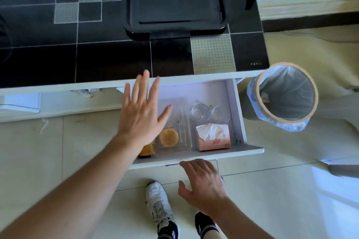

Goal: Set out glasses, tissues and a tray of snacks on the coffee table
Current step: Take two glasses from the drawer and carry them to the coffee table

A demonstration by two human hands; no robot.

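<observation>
My right hand [202, 182] is closest, low over the floor just in front of the drawer front [194, 158]; its grip is loose, fingers relaxed and spread, fingertips at the front's lower edge, holding nothing. Whether they actually touch the edge I can't tell. Below it are my shoes [159, 205] on the pale tiles.

My left hand [142, 110] is out flat over the open drawer, fingers straight and fanned, grip wide open and empty. The fingertips reach up to the white edge of the tabletop [77, 48], and the thumb lies over the clear snack box [178, 122].

Inside the drawer, left to right: an orange-labelled jar [146, 150], half hidden under my wrist; the clear box with a round golden cake [169, 137] in its near end; then two glasses [208, 112] upright side by side at the back right, and just in front of them the tissues [212, 137], a pink pack with white tissue puffing out of the top.

Up on the black tiled tabletop sits the black tray [174, 2], bare, well apart from the drawer's contents. To the right of the drawer, on the floor, stands a bin [281, 95] lined with a pale bag.
</observation>
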